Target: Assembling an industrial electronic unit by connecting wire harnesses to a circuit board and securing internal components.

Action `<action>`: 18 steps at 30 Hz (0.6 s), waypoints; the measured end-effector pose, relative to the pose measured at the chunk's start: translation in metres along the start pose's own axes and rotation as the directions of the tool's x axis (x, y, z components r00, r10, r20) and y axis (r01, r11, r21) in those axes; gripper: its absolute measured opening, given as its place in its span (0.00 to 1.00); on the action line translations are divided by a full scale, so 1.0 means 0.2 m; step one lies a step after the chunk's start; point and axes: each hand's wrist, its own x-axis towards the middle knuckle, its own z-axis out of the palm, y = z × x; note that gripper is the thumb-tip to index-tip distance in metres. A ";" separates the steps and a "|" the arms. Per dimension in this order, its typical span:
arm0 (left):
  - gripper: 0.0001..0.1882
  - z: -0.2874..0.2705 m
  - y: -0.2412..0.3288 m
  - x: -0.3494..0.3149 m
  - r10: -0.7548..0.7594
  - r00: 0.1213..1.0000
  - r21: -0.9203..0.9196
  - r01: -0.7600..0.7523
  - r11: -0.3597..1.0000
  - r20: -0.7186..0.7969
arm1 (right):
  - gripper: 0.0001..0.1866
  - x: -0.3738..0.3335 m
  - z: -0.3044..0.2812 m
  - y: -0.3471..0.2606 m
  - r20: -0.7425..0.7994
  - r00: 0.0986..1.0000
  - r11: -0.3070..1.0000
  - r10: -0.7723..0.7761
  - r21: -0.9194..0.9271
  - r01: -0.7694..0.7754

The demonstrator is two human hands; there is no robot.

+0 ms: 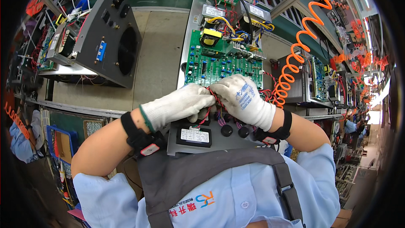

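Note:
My left hand [180, 104] and my right hand [244, 101], both in white knit gloves, meet at the near edge of a green circuit board [202, 64]. Their fingers pinch a twisted red and black wire [214, 95] between them. The board is mounted in an open metal chassis, with a yellow-wrapped transformer [210, 37] and finned heat sinks farther back. Nearer to me, a black module [193, 137] with a white label lies on the grey front panel, beside two round black knobs [227, 130]. My gloves hide the wire's ends.
A dark grey panelled unit [101, 38] stands on the bench at left, its boards exposed. An orange coiled hose [295, 55] hangs down at right, before another unit [291, 78]. A blue-rimmed tray [51, 143] sits at lower left. Other people's sleeves show at both sides.

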 end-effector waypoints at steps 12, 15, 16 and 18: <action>0.28 0.14 -0.18 -0.37 0.566 0.794 0.854 -0.123 0.506 -0.221 | 0.07 0.08 -0.02 0.01 0.246 0.917 0.892 0.313 0.256 -0.373; 0.33 0.15 -0.17 -0.35 0.448 0.855 0.776 -0.091 0.624 -0.260 | 0.07 0.08 -0.03 0.04 0.352 0.840 0.784 0.412 0.333 -0.524; 0.34 0.15 -0.16 -0.35 0.487 0.837 0.784 -0.120 0.609 -0.250 | 0.07 0.07 -0.02 0.05 0.325 0.871 0.805 0.368 0.358 -0.474; 0.35 0.16 -0.15 -0.37 0.386 0.890 0.753 -0.080 0.654 -0.241 | 0.06 0.06 -0.01 0.06 0.275 0.903 0.808 0.329 0.413 -0.420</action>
